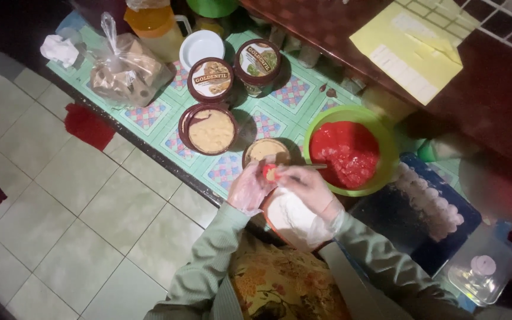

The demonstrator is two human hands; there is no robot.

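My left hand [249, 188], in a thin clear glove, holds a small round piece with red filling [269, 172] over the table edge. My right hand [310, 185], also gloved, touches that piece and holds a thin stick or spoon handle pointing toward the green bowl [386, 139] of red filling. Under my hands sits an orange-rimmed bowl of white flour or dough [288, 218]. A small brown tub of tan filling [266, 150] stands just beyond my fingers.
A larger brown tub of tan paste [210, 130], two lidded tubs [210, 79], a white bowl [201, 46], a knotted plastic bag [127, 70], a dark tray of white dumplings [431, 204], a clear lidded box [482, 268] and yellow paper [410, 47] surround me. Tiled floor lies left.
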